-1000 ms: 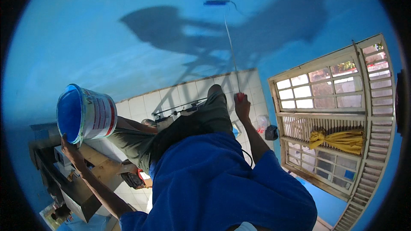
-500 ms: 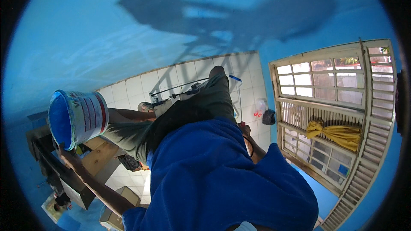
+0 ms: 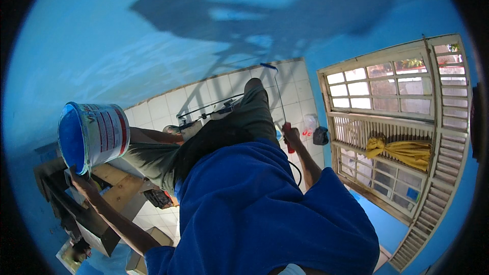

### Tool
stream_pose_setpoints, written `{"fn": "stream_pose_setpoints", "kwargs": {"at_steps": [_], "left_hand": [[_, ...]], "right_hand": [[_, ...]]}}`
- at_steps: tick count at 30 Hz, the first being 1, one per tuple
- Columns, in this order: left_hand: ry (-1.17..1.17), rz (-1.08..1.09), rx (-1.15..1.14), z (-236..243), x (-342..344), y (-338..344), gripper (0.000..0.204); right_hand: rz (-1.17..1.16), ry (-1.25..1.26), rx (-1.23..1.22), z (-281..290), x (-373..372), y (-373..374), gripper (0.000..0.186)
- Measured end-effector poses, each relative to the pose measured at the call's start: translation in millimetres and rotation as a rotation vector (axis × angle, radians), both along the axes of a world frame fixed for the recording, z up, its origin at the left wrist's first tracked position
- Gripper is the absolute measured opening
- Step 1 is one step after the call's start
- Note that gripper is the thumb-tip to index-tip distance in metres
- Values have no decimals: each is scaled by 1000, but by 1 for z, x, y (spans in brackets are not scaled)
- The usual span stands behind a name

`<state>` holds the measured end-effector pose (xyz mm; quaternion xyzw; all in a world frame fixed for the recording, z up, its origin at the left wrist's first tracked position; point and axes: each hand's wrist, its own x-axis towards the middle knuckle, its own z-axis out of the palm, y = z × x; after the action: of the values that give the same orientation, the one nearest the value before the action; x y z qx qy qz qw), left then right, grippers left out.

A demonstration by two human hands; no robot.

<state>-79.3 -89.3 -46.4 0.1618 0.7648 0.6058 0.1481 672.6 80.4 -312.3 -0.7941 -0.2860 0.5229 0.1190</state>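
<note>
At the left hangs a white paint bucket [image 3: 108,135] with red stripes, tipped so that the blue inside faces the wall. My left hand [image 3: 84,182] grips it at its lower rim. My right hand [image 3: 292,136] is closed round the red handle of a paint roller [image 3: 279,94], out beyond my right thigh. Its thin rod runs forward to a narrow blue roller head, which shows near the tile edge; whether it touches the wall I cannot tell. The blue wall [image 3: 112,56] ahead has paler streaks and carries my shadow.
Black bars [image 3: 206,114], apparently of a ladder, lie by my feet above white floor tiles [image 3: 300,91]. At the right is a louvred window [image 3: 382,107] with a knotted yellow curtain [image 3: 402,154]. A black bag [image 3: 320,136] hangs or lies beside it. Wooden furniture [image 3: 114,186] stands below left.
My right hand has come forward from beside my hip, carrying the roller. The roller head has moved up and left in view. The bucket stays nearly where it was.
</note>
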Motion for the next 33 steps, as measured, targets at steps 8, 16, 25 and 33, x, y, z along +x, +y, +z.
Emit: {"fn": "stream_pose_setpoints", "kwargs": {"at_steps": [8, 16, 25, 33], "left_hand": [[21, 8, -23, 9, 11, 9, 40], [449, -106, -118, -2, 20, 3, 25], [1084, -289, -256, 15, 47, 12, 26], [-24, 82, 155, 23, 55, 30, 23]], "right_hand": [[287, 184, 55, 78, -32, 93, 26], [360, 255, 145, 126, -82, 150, 24], [385, 315, 176, 162, -108, 204, 24], [358, 372, 201, 173, -121, 214, 23]]}}
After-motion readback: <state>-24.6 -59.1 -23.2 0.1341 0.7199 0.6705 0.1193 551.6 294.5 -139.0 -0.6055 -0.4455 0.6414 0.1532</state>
